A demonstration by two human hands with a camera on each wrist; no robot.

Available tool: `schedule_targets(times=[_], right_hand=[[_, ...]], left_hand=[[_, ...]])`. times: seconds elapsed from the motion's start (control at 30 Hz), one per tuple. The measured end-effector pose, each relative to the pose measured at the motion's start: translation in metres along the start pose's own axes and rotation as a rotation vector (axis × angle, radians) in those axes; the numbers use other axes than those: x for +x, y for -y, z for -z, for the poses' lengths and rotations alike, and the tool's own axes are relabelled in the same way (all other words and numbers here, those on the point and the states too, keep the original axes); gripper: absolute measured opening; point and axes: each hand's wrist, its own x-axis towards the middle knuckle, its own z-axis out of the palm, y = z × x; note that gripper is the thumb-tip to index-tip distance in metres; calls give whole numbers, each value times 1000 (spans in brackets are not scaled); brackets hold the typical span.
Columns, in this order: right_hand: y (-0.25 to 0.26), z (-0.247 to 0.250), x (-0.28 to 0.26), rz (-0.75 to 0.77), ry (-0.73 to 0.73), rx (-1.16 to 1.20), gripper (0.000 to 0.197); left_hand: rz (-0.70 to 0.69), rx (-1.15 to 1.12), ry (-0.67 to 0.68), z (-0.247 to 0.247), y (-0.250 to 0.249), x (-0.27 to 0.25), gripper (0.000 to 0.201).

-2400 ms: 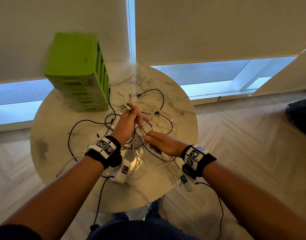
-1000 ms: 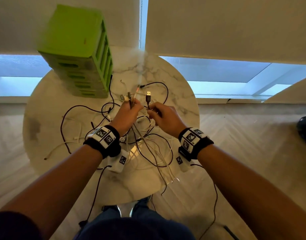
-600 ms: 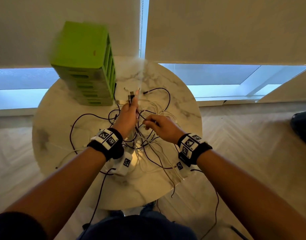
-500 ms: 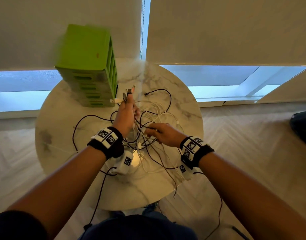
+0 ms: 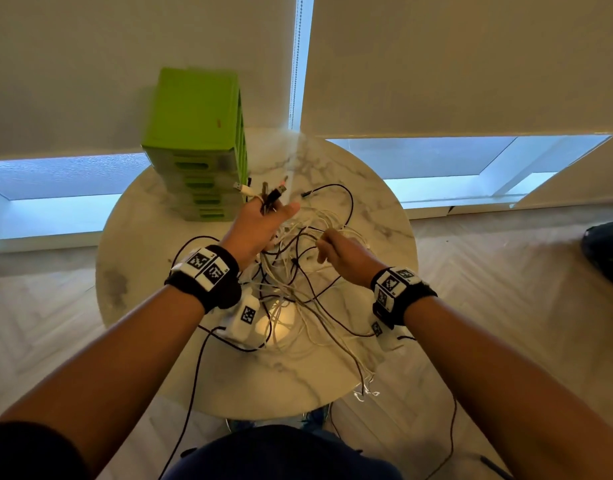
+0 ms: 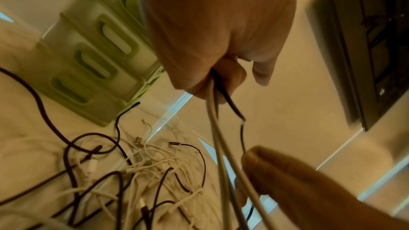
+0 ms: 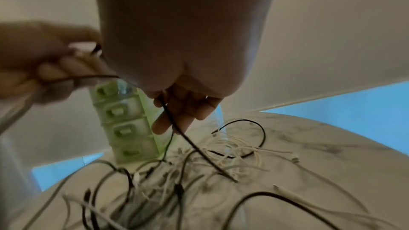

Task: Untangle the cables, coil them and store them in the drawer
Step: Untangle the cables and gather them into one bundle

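Note:
A tangle of black and white cables point(image 5: 298, 268) point(image 6: 132, 172) point(image 7: 177, 181) lies on the round marble table point(image 5: 384, 216). My left hand point(image 5: 273, 211) point(image 6: 221, 80) is raised over the tangle and grips a bundle of cable ends point(image 5: 267, 195), plugs sticking up above the fist. White and black strands hang from it. My right hand point(image 5: 324, 239) point(image 7: 177, 116) is to its right and lower, and pinches a thin black cable point(image 7: 192, 144) that runs down into the tangle. The green drawer unit point(image 5: 197, 147) point(image 6: 88, 59) point(image 7: 126, 128) stands at the table's back left, drawers closed.
A few cable ends point(image 5: 363, 389) hang over the table's near right edge. Lowered window blinds point(image 5: 436, 64) are close behind the table. A dark object point(image 5: 606, 254) sits on the wooden floor at the far right. My legs are under the near edge.
My right hand left the plug ends beside the left hand, dropped toward the tangle and now holds a thin black cable. The left hand kept its bundle and stayed raised.

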Motion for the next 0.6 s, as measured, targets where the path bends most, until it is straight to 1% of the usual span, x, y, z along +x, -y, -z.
schedule_targets(times=[0.03,0.07,0.13,0.17,0.23,0.3,0.37,0.43,0.47,0.5,0.57,0.6], right_hand=[[6,3,2,6,-66,32,25],[12,6,4,22,-111,57,25],[23,8,6,60,-139,83,26],[28,9,7,73,-138,81,26],[33,10,7,82,-126,66,27],[32,9,7,92,-73,77,27],[23,4,7,103,67,44,24],[9,-6,4,106,229,-53,19],[0,-11,2,89,278,-92,18],[-10,-16,0,60,293,-103,17],[-30,-23,-6,-5,247,-64,15],[-38,-25,-9,-26,218,-55,14]], left_hand=[[14,70,25,2,3,-1,28],[20,141,56,4,7,-3,33],[35,229,115,6,13,-6,46],[51,242,135,6,14,-7,50],[70,235,163,5,15,-10,39],[52,188,173,3,12,-12,29],[11,74,133,0,7,-13,25],[-27,56,48,-1,1,-13,34],[-52,70,22,1,-1,-12,40],[-79,64,10,3,-2,-11,43],[-125,28,-4,8,1,-8,46],[-127,-2,-24,11,3,-6,52]])
